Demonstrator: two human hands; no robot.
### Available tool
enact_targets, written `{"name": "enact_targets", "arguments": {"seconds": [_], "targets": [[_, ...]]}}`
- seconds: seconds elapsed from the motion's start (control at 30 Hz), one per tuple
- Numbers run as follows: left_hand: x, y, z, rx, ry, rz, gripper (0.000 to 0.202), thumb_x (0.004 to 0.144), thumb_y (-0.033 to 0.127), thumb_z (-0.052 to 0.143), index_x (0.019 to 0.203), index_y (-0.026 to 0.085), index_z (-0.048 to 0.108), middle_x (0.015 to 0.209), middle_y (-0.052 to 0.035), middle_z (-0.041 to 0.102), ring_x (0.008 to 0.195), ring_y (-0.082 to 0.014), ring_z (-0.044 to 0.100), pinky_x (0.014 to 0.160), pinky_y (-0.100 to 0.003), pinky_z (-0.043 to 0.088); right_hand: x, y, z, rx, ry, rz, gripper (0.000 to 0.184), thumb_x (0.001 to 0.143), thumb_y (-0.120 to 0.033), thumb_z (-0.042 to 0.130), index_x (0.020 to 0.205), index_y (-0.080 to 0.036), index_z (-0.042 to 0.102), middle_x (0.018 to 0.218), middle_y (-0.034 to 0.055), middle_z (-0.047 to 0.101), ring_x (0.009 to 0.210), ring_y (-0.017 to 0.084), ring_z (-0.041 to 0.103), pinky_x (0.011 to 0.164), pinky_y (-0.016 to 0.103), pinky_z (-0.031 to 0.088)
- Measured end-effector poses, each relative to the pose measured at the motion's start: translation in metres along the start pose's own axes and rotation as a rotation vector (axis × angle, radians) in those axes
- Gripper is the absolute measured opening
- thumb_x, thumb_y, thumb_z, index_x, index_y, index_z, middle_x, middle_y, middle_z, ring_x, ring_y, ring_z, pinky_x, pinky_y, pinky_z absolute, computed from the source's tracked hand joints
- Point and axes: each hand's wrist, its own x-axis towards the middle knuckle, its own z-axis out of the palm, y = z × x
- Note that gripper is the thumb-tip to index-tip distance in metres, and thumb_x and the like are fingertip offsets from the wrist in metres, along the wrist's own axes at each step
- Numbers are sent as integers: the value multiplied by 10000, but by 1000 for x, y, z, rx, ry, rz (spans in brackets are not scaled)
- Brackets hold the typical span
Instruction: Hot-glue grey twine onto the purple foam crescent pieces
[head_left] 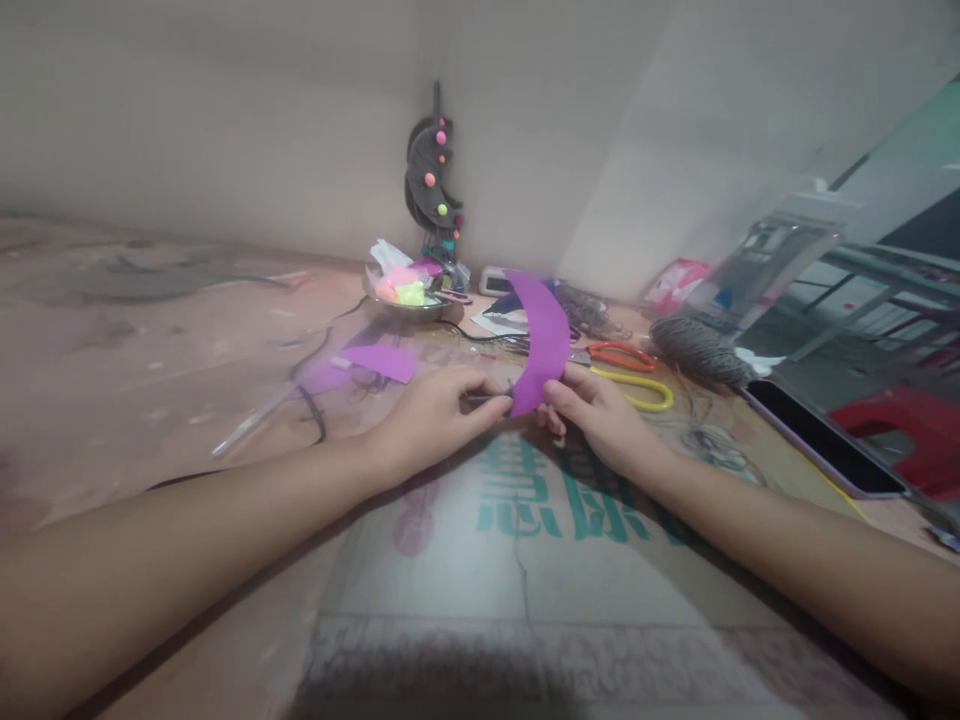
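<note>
Purple crescent strip | long axis near-upright, tips toward bowl | pinched by right hand; dark rod by left hand

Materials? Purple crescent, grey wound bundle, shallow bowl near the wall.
Purple crescent: felt, foam or card, matte; flat even colour, no glare, holds its shape.
Grey bundle: likely yarn, dull; wound strands show.
Shallow bowl: probably metal, maybe glossy plastic; side looks shiny.
</note>
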Motion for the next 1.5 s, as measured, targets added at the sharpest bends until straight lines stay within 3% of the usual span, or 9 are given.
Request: {"name": "enact_targets", "arguments": {"seconds": [0.23,0.43,0.6,0.73,0.93,1.1,1.23,1.33,1.5], "targets": [[-2,0,2,2,-13,37,217,859,323,523,787,184,673,806,-1,694,758,-149,600,699,-262,408,1,-4,1,-58,50,39,337,826,-486,598,743,-162,558,581,-25,550,492,77,462,494,211,397],[0,-1,-2,-116,9,-89,237,862,343,513,799,178,671,804,-3,694,745,-155,605,703,-257,432,5,3,-3,-25,18,47,316,828,-406,622,1016,-172,522,627,-44,576,492,84,483,485,210,400],[3,0,-5,-178,37,-119,232,863,339,520,794,170,663,779,2,678,714,-143,590,709,-248,443,7,7,-12,-97,184,25,349,886,-509,508,862,-163,552,561,-33,555,476,78,457,471,202,369],[2,2,-5,-187,42,-113,226,860,330,524,790,166,662,795,-6,683,737,-151,600,727,-255,447,7,4,-12,-76,170,9,457,892,-586,432,881,-151,572,589,-15,561,489,90,470,476,217,380],[0,-1,0,-202,15,-108,217,853,331,534,799,174,674,811,-12,694,769,-161,617,727,-261,452,9,12,-10,1,202,-6,339,838,-520,581,910,-204,479,601,-65,526,457,81,433,436,206,359],[2,-5,0,-227,23,-124,256,866,376,521,827,174,673,796,-7,688,706,-145,604,677,-250,450,9,13,-12,-10,323,-149,252,890,-451,531,954,-229,432,656,-59,510,514,98,459,476,222,376],[3,-5,-1,-240,15,-138,253,869,366,510,830,171,665,794,-8,686,686,-141,600,643,-243,444,4,5,-13,-301,384,-434,318,891,-289,559,1177,-248,428,747,-32,486,613,122,484,563,259,427],[2,-3,-1,-204,-7,-105,219,860,314,510,797,175,666,797,-5,690,730,-150,607,676,-248,443,-2,-3,-14,-737,256,-645,327,895,-204,538,1218,-253,523,792,9,494,701,147,506,636,289,448],[0,-2,2,-102,-58,22,184,851,266,509,793,192,667,822,2,693,775,-153,604,717,-256,432,-8,-12,-12,-1130,139,-725,239,894,-253,550,1105,-194,646,854,68,524,738,168,495,603,283,425]]}}
